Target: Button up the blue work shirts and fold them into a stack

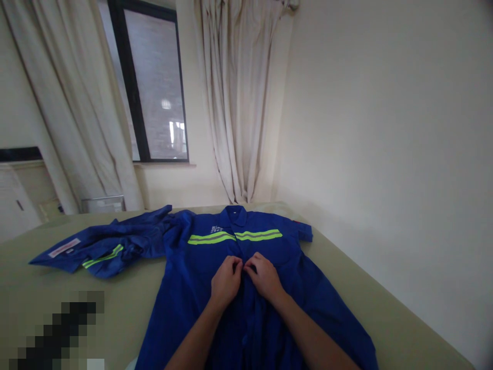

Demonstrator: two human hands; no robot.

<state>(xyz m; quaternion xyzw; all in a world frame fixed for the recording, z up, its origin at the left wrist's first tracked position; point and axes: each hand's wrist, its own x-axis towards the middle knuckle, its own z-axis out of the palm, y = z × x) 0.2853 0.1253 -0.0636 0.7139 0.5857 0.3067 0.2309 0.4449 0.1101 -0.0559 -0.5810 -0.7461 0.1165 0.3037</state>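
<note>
Here, two hands (245,280) touch one blue garment (192,288).

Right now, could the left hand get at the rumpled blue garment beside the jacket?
Probably yes: nothing stands between the left hand and the rumpled garment, and the jacket lies flat, but the fingers must first leave its front.

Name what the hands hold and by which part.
The blue garment, at its front opening below the bright stripe; left hand and right hand seem to pinch it.
</note>
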